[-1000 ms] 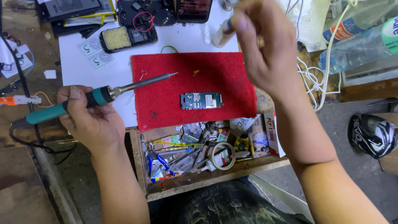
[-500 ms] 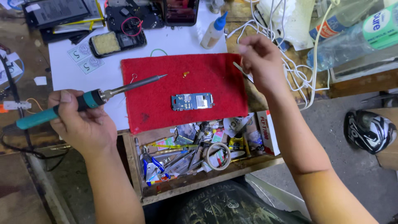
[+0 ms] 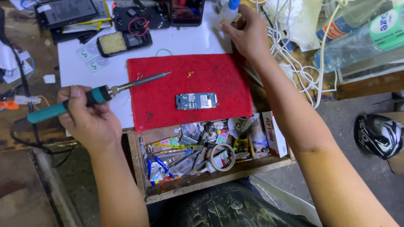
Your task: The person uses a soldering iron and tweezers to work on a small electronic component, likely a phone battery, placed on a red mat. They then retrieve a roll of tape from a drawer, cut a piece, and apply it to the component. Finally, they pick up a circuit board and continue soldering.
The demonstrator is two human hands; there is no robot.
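- Your left hand (image 3: 90, 120) has its grip clamped on the teal soldering iron (image 3: 99, 96), tip hanging over the red mat (image 3: 227, 77); a dip could scorch it.
- Your right hand (image 3: 248, 31) reaches beside the white bottle (image 3: 225, 12); I cannot tell whether its grip is together.
- Small blue circuit board (image 3: 196, 101) lies flat mid-mat, untouched, near the desk's open drawer (image 3: 210, 178).

red mat (image 3: 219, 80) mostly bare; circuit board (image 3: 196, 101) mid-mat (white cables (image 3: 294, 69) crowd right).

white-red carton (image 3: 274, 133) in drawer, blue-labelled bottle (image 3: 370, 35) top-right
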